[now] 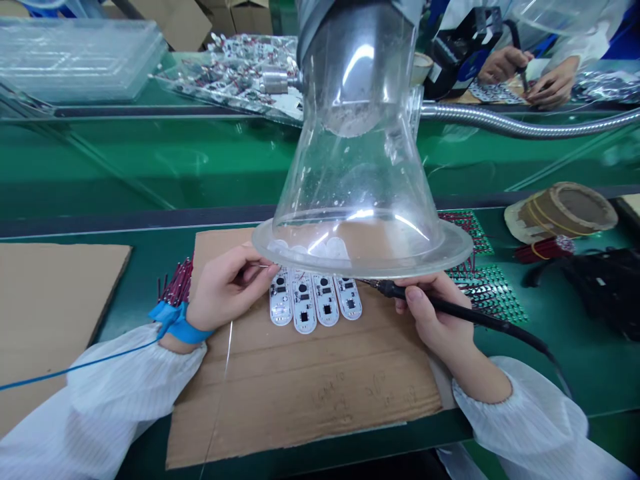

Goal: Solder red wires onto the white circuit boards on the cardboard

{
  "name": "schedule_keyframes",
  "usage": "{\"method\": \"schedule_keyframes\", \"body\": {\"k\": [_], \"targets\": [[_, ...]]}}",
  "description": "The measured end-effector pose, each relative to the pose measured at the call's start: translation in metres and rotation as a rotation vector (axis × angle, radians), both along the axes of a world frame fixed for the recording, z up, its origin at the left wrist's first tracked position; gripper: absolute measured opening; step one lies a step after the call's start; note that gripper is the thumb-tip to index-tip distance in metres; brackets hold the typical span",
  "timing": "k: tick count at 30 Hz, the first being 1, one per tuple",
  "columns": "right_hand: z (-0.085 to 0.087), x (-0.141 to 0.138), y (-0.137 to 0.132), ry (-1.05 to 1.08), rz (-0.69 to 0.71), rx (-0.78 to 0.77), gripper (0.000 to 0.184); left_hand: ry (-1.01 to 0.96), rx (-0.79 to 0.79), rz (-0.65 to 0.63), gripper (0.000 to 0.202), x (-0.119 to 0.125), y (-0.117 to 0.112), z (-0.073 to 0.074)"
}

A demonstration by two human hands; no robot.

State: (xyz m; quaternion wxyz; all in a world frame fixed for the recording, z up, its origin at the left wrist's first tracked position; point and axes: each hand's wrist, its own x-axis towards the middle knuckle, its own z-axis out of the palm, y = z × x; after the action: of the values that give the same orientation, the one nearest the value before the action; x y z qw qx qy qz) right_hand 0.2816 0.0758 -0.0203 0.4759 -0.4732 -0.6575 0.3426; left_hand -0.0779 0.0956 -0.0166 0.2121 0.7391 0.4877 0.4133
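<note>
My right hand (443, 310) grips a black soldering iron (450, 308), its tip pointing left at the boards. In my left hand (233, 287), finger and thumb are pinched on a thin solder wire (229, 347), which trails down over the cardboard. Between the hands lie several white oblong circuit boards (304, 303) side by side, with small black chips. Their far ends show only blurrily through a clear fume hood (360, 180) hanging above. A blue wrist strap (187, 327) with a cord circles my left wrist.
Under the boards is a cardboard sheet (300, 393). Red wires (177, 283) are bundled at left; green boards (490, 293) and a round tan container (560, 210) stand right. Behind the ledge, a co-worker's hands (553, 83) work near a tray of parts (235, 73).
</note>
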Motion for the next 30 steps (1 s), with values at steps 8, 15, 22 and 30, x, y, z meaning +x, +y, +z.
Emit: {"method": "schedule_keyframes", "body": {"k": [8,15,22,30], "targets": [[0.001,0.007,-0.001,-0.2,0.031,0.057,0.013,0.073,0.112,-0.107,0.014,0.004,0.003,0.008],[0.038,0.0,0.005,-0.39,0.114,0.135,0.009,-0.02,0.175,-0.065,0.017,0.003,0.004,0.006],[0.033,-0.004,0.002,-0.111,-0.034,0.094,0.022,-0.033,0.235,-0.013,0.012,-0.002,0.005,-0.001],[-0.005,-0.008,0.001,-0.03,-0.013,0.086,0.019,-0.026,0.186,-0.031,0.009,-0.003,0.005,-0.003]]}}
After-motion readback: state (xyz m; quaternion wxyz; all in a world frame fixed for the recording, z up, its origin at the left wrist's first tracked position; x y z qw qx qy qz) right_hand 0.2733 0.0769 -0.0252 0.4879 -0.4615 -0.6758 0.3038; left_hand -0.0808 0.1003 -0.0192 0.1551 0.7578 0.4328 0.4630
